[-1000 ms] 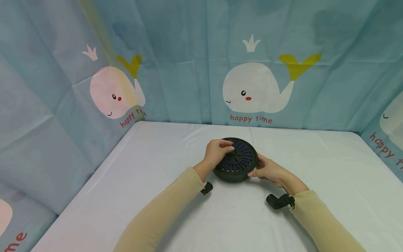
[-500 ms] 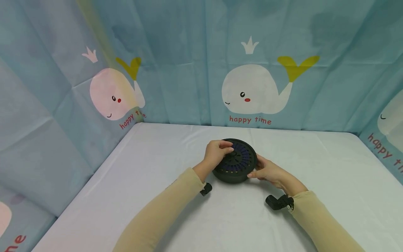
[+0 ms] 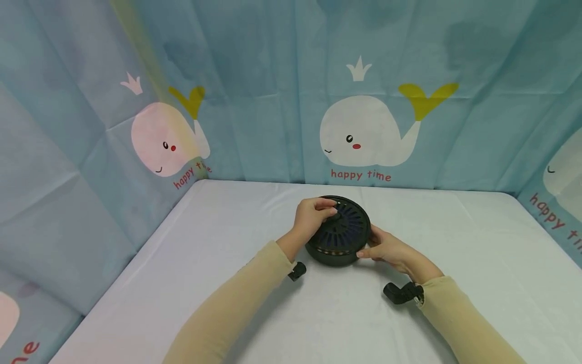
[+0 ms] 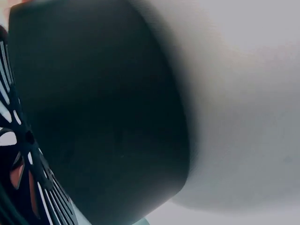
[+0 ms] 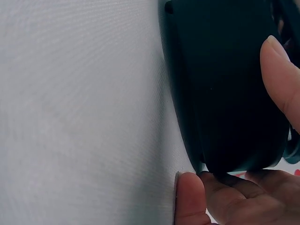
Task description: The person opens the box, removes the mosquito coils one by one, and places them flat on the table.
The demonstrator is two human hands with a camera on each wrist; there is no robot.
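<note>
A round black box point(image 3: 335, 259) stands on the white table, with a dark slotted lid point(image 3: 346, 230) over its top. My left hand point(image 3: 310, 216) pinches the lid's middle knob, which the fingers mostly hide. The lid sits slightly raised, with light spots along its front edge. In the left wrist view, light passes through the lid's slots beside the box wall. My right hand point(image 3: 392, 251) holds the box's right side. In the right wrist view, the thumb point(image 5: 283, 86) lies on the wall of the black box point(image 5: 225, 93), while the other fingers reach around its far side.
A white cloth point(image 3: 218, 242) covers the table. Blue curtains with whale prints point(image 3: 364, 131) hang behind it and along the sides. Black wrist-worn devices point(image 3: 402, 292) stick out near both sleeves.
The slotted lid has lifted a little in my left hand, and its slots look turned or shifted against the box. My right hand has stayed on the box's side.
</note>
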